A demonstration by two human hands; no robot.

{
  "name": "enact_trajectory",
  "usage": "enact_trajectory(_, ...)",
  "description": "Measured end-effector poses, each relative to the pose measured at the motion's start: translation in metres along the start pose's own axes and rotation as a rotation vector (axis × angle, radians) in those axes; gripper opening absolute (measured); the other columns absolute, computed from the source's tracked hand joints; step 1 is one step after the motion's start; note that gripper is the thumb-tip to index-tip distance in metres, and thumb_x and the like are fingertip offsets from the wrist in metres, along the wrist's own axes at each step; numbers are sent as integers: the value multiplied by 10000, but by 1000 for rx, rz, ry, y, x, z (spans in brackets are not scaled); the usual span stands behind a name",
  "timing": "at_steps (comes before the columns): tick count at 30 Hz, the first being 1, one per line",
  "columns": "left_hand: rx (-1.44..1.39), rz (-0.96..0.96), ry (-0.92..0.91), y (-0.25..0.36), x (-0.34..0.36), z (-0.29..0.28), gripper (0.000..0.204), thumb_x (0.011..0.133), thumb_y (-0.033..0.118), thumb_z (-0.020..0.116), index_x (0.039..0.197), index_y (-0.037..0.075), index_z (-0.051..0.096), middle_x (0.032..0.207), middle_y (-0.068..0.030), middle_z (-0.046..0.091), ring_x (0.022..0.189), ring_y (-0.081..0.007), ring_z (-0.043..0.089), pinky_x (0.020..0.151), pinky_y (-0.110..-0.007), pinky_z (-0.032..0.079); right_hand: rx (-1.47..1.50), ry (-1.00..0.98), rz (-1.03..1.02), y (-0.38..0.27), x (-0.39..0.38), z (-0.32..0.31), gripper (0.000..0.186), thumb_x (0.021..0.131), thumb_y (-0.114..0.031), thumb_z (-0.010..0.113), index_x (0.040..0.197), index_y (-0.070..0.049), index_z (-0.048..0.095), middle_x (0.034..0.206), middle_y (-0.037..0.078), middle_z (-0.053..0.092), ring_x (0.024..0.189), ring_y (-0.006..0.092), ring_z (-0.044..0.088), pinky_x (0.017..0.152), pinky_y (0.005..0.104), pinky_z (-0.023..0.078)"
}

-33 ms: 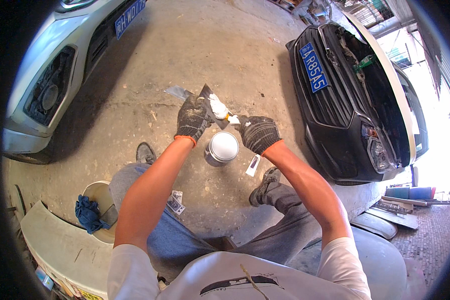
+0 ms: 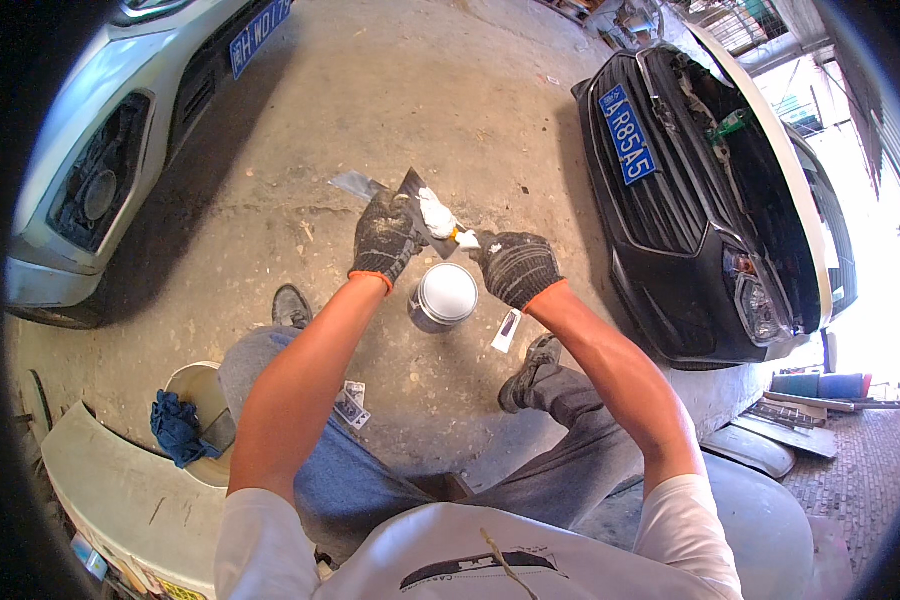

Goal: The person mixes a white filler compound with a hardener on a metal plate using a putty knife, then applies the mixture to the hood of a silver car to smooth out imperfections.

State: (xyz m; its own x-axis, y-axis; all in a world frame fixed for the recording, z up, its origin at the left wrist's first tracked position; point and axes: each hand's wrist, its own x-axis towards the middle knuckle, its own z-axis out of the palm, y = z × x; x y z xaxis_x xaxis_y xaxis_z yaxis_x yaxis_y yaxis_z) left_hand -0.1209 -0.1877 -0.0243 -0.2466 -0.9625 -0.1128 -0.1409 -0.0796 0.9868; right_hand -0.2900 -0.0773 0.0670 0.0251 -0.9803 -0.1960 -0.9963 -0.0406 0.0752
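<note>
While the left hand (image 2: 388,232) in its dark knit glove grips one dark plate (image 2: 410,184) by the side nearest it, one heap of white paste (image 2: 434,212) lies on the plate's face between the two hands, probably carried at that tilt so the paste sits within reach of the other side. Curled narrow, the right hand (image 2: 520,266), gloved alike, brings its fingertips up to one small white piece (image 2: 468,240) with a yellow-orange bit next to it, at the plate's right edge; whether the fingers pinch that piece I cannot tell. One can (image 2: 448,294) with a white top stands on the floor (image 2: 390,120) just below and between the hands, likely set there to be near both. One white tag-like piece (image 2: 506,331) shows just below the right hand, and one pale, clear-looking sheet (image 2: 354,184) sticks out beyond the left. Nearer the body from the left hand lie printed cards (image 2: 351,404), at least two, overlapping; farther out that way is one bucket (image 2: 198,382) with one blue cloth (image 2: 176,428) over its rim, perhaps hung for easy grabbing. Two vehicles flank the hands, a white one (image 2: 45,225) well left, a black-fronted one (image 2: 660,225) well right.
</note>
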Motion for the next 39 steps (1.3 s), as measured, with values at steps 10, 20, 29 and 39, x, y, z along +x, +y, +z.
enact_trajectory(10,-90,-36,-12,12,-8,-2,347,1001,271,450,1059,-49,571,827,-203,651,630,-267,675,535,-364,535,-27,92,-64,5,-1,8,261,962,-306,502,1014,-105,660,793,166,672,725,343,657,614,466,497)
enact_trajectory(20,-142,-35,4,14,-13,-8,315,1006,293,456,1015,-5,558,820,-151,642,635,-228,668,547,-329,539,283,167,132,6,-17,-3,355,937,-338,549,1179,-83,594,884,201,672,834,380,654,740,462,515)
enact_trajectory(29,-80,-2,19,9,-8,-7,318,1009,298,466,1048,-5,558,815,-141,630,648,-219,665,543,-335,537,76,131,45,-10,-11,0,289,893,-319,604,1082,-103,644,947,173,668,861,330,658,744,452,524)
enact_trajectory(39,-12,243,94,0,-13,-13,267,1018,307,498,1066,45,519,773,-62,580,568,-145,596,502,-284,504,489,58,357,59,20,106,512,873,-407,549,1253,-64,567,1189,271,601,1082,439,580,943,469,472)
